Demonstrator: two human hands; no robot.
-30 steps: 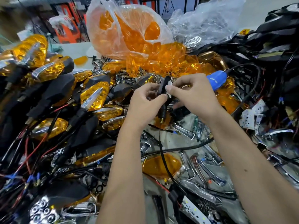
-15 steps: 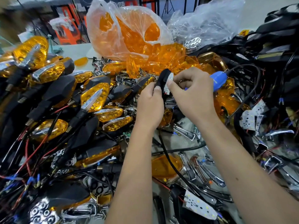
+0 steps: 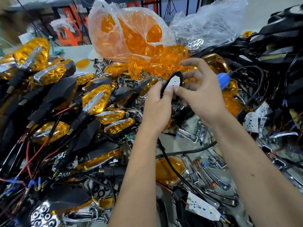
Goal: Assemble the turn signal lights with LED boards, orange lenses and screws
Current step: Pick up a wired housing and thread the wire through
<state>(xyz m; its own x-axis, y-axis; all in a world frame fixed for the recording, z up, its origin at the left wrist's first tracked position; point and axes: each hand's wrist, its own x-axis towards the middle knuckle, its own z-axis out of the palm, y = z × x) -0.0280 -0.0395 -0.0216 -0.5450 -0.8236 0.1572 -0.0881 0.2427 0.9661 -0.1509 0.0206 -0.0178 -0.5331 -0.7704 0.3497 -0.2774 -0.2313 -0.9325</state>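
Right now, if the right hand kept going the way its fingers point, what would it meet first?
Probably the white LED board in the black housing gripped by the left hand; the right hand points left at it, thumb apparently touching. Depth is unclear.

Beyond the bench we saw orange metal frames [image 3: 68, 32] standing blurred at the back, a dark tripod [image 3: 171, 7] beside them, and a crumpled clear plastic bag [image 3: 211, 22] heaped near a pale stretch of floor [image 3: 268, 9].
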